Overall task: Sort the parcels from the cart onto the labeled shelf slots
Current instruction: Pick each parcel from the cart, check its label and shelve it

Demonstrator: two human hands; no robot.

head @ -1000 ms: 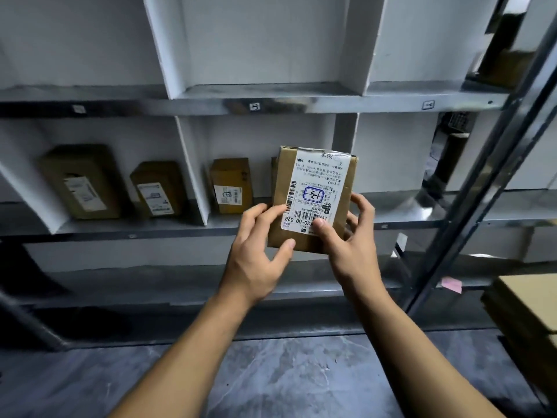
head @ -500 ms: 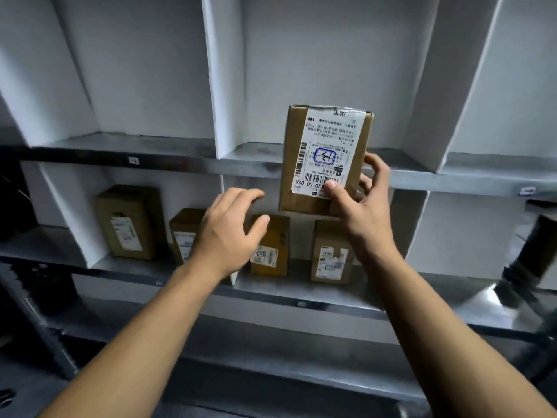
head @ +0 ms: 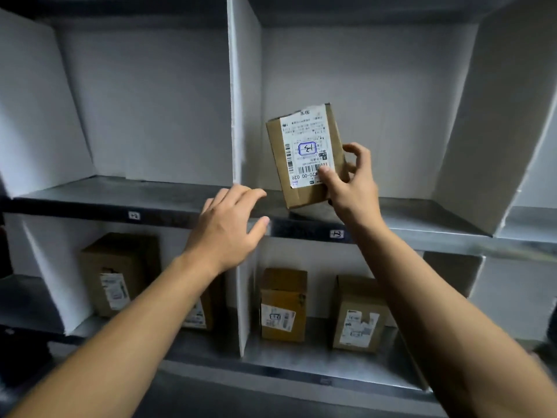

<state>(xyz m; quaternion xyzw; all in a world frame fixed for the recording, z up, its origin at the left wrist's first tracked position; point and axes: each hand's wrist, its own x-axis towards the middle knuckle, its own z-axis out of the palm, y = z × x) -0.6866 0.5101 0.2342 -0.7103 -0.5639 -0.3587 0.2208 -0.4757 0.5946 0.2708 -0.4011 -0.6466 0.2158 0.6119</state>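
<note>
The right hand's fingers (head: 357, 152) curl round the right side of a small brown parcel (head: 304, 158), the thumb pressed on the lower right corner of its white shipping label (head: 307, 147); the right hand (head: 351, 182) has the parcel firmly pinched. The parcel is tilted, its top leaning left, its bottom edge at or just above the upper shelf (head: 422, 215) near that shelf's front edge, inside the slot right of the white divider (head: 238, 95); whether it touches the shelf cannot be told. A slot tag (head: 336, 234) sits on the shelf's front edge just below the parcel.

The left hand (head: 229, 224) holds nothing, its fingers spread and loosely bent, hanging before the upper shelf's front edge at the foot of the divider, just left of the parcel and apart from it.

On the lower shelf (head: 301, 354) stand four other labelled boxes (head: 283, 303), two either side of the lower divider.
</note>
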